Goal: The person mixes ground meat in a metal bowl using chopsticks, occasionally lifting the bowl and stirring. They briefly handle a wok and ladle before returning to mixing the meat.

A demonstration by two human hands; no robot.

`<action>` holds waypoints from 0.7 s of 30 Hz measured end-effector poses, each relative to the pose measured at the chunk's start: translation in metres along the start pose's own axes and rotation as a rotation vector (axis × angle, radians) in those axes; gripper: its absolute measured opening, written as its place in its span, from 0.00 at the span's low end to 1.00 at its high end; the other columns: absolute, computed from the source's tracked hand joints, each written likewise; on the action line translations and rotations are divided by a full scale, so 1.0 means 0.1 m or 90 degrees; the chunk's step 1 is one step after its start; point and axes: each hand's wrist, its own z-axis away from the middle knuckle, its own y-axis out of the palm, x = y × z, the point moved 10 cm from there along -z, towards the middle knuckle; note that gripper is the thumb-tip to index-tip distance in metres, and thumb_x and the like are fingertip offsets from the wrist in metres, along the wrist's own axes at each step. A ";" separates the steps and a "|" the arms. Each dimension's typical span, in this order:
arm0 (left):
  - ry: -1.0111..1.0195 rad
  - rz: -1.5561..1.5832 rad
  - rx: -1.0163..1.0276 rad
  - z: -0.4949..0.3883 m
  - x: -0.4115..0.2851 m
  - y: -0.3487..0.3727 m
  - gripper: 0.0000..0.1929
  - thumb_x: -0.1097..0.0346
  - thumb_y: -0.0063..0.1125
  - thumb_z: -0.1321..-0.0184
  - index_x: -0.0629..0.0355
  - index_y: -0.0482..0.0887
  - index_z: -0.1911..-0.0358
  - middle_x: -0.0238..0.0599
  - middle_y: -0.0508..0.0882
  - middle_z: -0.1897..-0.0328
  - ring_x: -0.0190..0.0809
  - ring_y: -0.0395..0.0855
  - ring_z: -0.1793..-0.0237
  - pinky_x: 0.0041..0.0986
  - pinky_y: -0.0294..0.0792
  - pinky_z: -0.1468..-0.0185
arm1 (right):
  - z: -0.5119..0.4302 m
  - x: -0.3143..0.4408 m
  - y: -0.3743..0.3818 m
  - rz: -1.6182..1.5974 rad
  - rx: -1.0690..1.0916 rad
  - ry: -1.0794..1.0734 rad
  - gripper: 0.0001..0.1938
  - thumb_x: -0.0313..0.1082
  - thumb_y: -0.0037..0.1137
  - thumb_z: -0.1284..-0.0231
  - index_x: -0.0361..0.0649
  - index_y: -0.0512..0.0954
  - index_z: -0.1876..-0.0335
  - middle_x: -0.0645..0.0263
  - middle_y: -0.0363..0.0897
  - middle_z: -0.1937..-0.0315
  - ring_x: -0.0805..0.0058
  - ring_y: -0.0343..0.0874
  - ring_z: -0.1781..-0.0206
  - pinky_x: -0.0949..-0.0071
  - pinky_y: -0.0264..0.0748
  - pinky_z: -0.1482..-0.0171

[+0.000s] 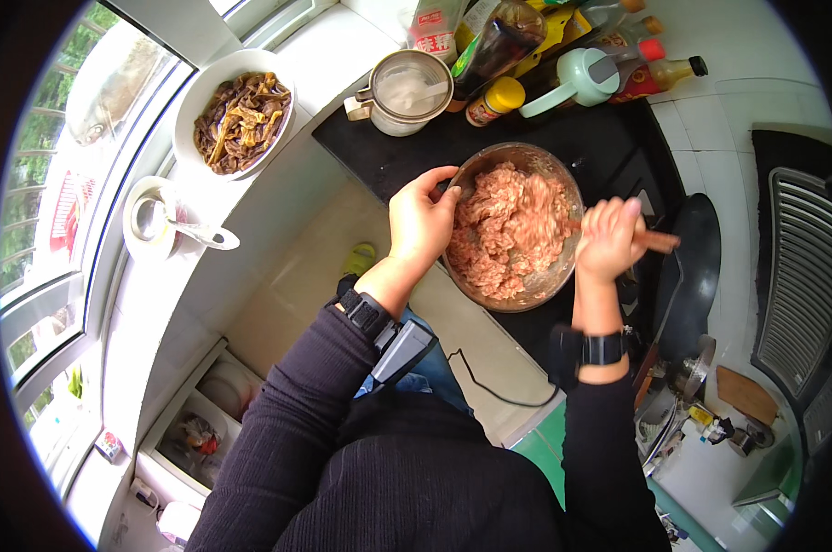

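Observation:
A round metal bowl (552,293) of minced meat (509,228) rests on the black countertop, close to its near edge. With thumb and fingers, my left hand (424,214) grips the bowl's left rim. My right hand (610,238) is closed around a reddish-brown wooden stick (657,241), probably a utensil handle or chopsticks. Its inner end reaches over the right rim towards the meat, where motion blur hides the tip. The meat is pink, coarse and heaped, with smears on the bowl's inner wall.
Behind the bowl stand a metal cup (409,93) of white contents, a yellow-capped jar (495,101), a pale green jug (585,77) and several bottles. A dark wok (692,269) lies at right. On the left windowsill are a white bowl of brown strips (240,124) and a spoon (205,233).

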 end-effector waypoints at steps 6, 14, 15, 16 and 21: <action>0.004 -0.003 -0.008 0.01 -0.01 0.00 0.12 0.70 0.58 0.50 0.57 0.82 0.60 0.34 0.75 0.84 0.32 0.71 0.83 0.25 0.67 0.73 | 0.78 -0.08 0.52 0.025 0.141 0.106 0.20 0.37 0.34 0.32 0.47 0.55 0.85 0.73 0.50 0.89 0.83 0.47 0.88 0.81 0.46 0.85; 0.024 0.003 -0.001 -0.01 0.00 0.01 0.12 0.70 0.58 0.50 0.57 0.82 0.60 0.34 0.74 0.85 0.32 0.70 0.83 0.24 0.67 0.73 | -0.23 -0.02 0.20 0.029 0.032 -0.033 0.22 0.39 0.36 0.32 0.47 0.53 0.86 0.74 0.48 0.90 0.84 0.45 0.89 0.81 0.45 0.85; 0.017 0.007 -0.002 -0.01 0.02 0.01 0.12 0.69 0.58 0.50 0.57 0.82 0.60 0.34 0.74 0.85 0.32 0.70 0.83 0.24 0.67 0.73 | -0.21 0.05 0.11 0.039 0.031 -0.042 0.23 0.38 0.36 0.32 0.48 0.53 0.87 0.73 0.49 0.90 0.85 0.45 0.89 0.81 0.45 0.85; 0.010 0.011 -0.004 0.00 0.02 0.01 0.11 0.69 0.58 0.50 0.57 0.82 0.61 0.34 0.74 0.85 0.32 0.70 0.83 0.24 0.67 0.73 | -0.15 0.08 0.04 0.045 0.035 -0.015 0.23 0.37 0.36 0.32 0.48 0.53 0.87 0.73 0.49 0.91 0.85 0.45 0.89 0.82 0.45 0.85; 0.023 -0.007 -0.019 -0.01 -0.02 0.01 0.11 0.69 0.58 0.50 0.57 0.83 0.61 0.34 0.75 0.85 0.32 0.70 0.84 0.25 0.67 0.73 | 0.51 -0.17 0.32 -0.021 0.068 0.174 0.21 0.38 0.37 0.33 0.48 0.54 0.86 0.74 0.49 0.90 0.85 0.46 0.88 0.82 0.45 0.86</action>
